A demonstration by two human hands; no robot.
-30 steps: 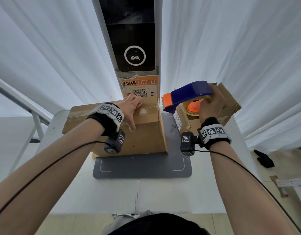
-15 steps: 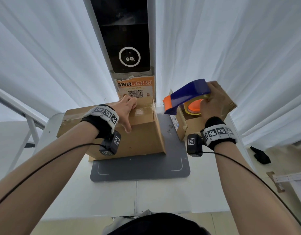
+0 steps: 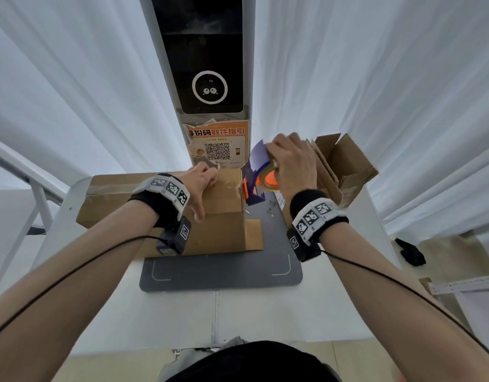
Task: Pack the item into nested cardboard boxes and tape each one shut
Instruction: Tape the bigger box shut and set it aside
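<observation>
On the table (image 3: 265,312), tape dispenser (image 3: 255,172) in right grip (image 3: 291,161)

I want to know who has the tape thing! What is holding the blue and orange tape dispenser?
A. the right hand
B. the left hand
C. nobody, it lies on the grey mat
A: the right hand grips the tape dispenser beside the big box, while the left hand rests on that box's top.

Taped brown box (image 3: 166,213), seemingly closed, on mat (image 3: 221,274)
</observation>
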